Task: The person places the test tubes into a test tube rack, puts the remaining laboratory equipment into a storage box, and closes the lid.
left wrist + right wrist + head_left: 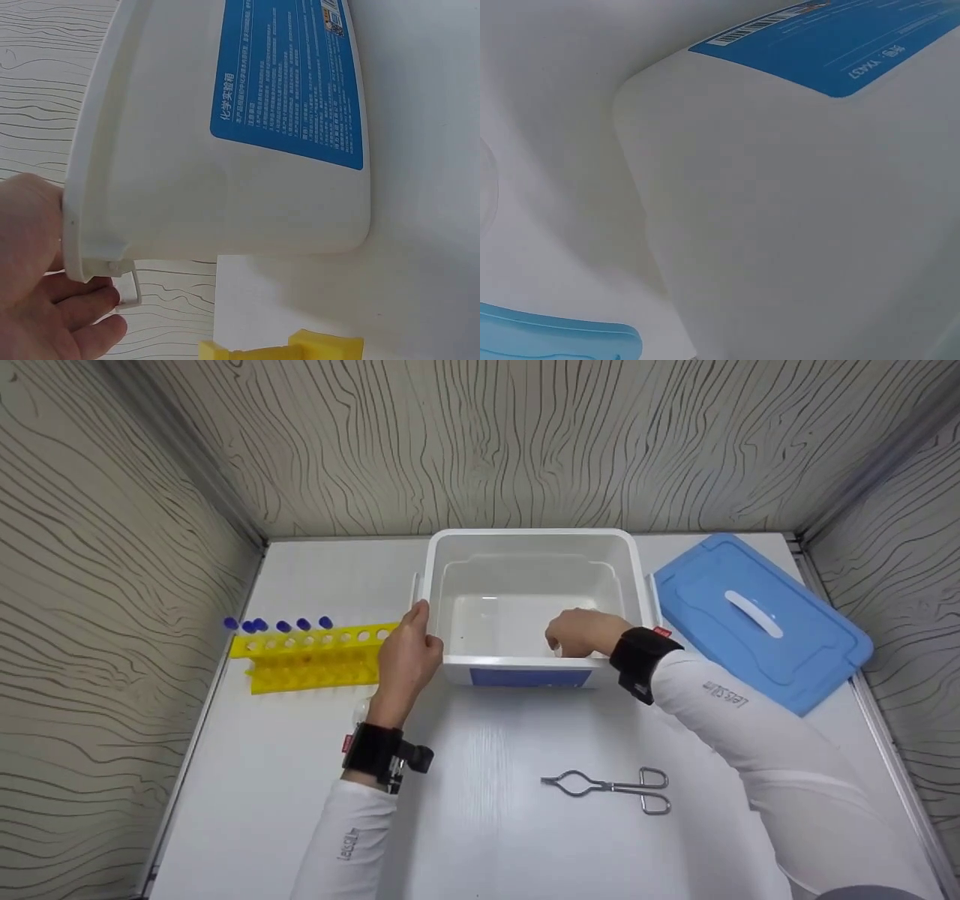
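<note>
A white plastic storage box (532,540) with a blue printed label (289,82) stands at the back middle of the table. My left hand (407,660) grips its rim at the left front corner, and in the left wrist view the fingers curl past the rim beside a side latch (129,289). My right hand (585,631) reaches over the front rim into the box, with its fingers bent downward. The front wall hides its fingertips, so I cannot tell whether they hold something. The right wrist view shows only the outside of the box (780,202).
To the left lies a yellow test tube rack (315,682) with several blue-capped tubes (283,626). Metal crucible tongs (604,786) lie in front of the box. A blue lid (795,660) with a white handle is at the right. Patterned walls (510,442) enclose the table.
</note>
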Demonstrator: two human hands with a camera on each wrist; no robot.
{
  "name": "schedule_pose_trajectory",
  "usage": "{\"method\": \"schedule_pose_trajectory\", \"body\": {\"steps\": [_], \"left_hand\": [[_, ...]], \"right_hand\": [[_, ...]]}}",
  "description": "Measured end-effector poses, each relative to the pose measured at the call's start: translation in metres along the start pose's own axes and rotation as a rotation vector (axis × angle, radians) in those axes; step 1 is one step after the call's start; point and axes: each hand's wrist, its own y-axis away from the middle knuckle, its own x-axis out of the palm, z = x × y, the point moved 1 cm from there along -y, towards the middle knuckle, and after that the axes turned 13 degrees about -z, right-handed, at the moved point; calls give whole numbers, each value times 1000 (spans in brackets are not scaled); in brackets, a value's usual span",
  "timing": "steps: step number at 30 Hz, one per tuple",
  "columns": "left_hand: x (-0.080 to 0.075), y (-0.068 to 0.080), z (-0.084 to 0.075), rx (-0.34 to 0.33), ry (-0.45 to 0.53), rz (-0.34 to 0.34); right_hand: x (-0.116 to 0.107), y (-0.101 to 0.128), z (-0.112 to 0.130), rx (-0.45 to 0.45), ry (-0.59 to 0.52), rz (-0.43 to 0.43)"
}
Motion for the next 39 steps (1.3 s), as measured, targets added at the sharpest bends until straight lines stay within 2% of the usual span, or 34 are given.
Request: {"method": "schedule_pose_trajectory", "body": {"steps": [21,29,33,39], "left_hand": [[1,-1,1,-55,23,19],[1,-1,-1,-14,27,-2],[1,-1,1,-19,27,-2],[1,-1,2,-33,36,9]], "right_hand": [[6,-2,3,-74,31,-20],[-1,4,4,-40,1,-34],[-12,11,4,-10,-74,-151],[-43,36,1,-32,-127,-419]]}}
